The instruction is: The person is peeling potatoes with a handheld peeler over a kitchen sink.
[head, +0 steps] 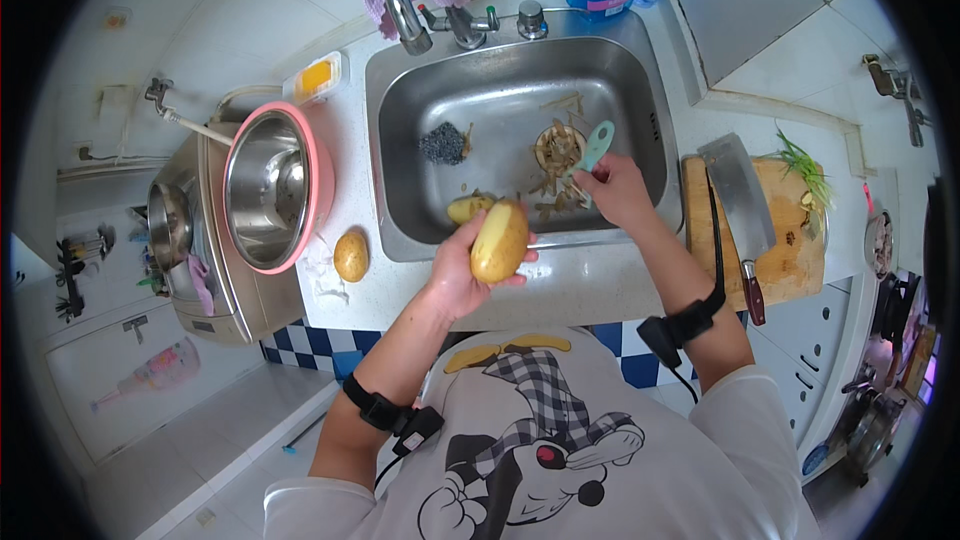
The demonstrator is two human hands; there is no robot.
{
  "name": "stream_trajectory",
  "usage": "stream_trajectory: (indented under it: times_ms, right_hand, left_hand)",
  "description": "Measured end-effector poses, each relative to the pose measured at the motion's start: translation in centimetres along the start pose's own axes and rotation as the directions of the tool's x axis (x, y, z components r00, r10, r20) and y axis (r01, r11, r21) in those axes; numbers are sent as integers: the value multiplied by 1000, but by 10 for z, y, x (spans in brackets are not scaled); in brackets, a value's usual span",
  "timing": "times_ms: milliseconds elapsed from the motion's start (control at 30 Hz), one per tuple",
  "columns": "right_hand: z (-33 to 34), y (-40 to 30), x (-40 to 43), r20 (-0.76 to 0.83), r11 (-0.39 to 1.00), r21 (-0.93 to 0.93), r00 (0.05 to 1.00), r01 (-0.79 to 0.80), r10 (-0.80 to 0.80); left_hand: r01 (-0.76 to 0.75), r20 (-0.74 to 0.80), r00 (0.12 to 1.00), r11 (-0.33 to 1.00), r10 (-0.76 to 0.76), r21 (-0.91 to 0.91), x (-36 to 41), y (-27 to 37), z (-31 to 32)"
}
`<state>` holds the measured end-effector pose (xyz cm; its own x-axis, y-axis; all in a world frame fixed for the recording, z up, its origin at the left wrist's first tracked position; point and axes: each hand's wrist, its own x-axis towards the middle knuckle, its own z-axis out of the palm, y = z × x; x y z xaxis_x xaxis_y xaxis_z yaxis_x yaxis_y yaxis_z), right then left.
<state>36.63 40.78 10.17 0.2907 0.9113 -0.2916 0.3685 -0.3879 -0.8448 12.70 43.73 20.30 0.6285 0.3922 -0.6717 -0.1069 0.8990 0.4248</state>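
My left hand (459,270) holds a partly peeled potato (500,241) over the sink's front rim, a pale peeled strip running along its upper side. In my right hand (616,191) is a light green peeler (598,144), apart from the potato and above the sink. Below it, brown peelings (559,148) are heaped around the drain of the steel sink (495,90). Another potato (469,208), partly hidden by my left hand and the held one, lies in the sink. One unpeeled potato (351,256) rests on the counter to the left.
A steel wool scrubber (443,144) lies in the sink. Left of it, a steel bowl (268,165) sits inside a pink basin (321,187). On the right, a cleaver (742,191) lies across a wooden cutting board (796,255) with green onions (804,161). The faucet (405,15) stands behind.
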Motion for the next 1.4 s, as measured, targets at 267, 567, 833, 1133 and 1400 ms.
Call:
stream_trajectory:
  times_ms: [267, 567, 833, 1133, 1400]
  right_hand:
    - [11, -122, -69, 257, 840, 527, 918, 129, -302]
    - [-4, -18, -6, -5, 970, 237, 999, -43, 45]
    - [13, -115, -73, 130, 762, 631, 949, 145, -288]
    - [14, -96, -51, 166, 790, 610, 967, 54, -194]
    - [6, -2, -1, -3, 998, -69, 1000, 0, 0]
  left_hand:
    - [12, -68, 998, 998, -16, -67, 10, 0, -15]
    - [-22, 32, 999, 999, 23, -49, 7, 3, -2]
    - [-58, -93, 994, 997, 53, -59, 8, 6, 0]
    - [-3, -24, 1000, 998, 1, -57, 8, -1, -9]
    - [13, 76, 997, 994, -5, -108, 1, 3, 3]
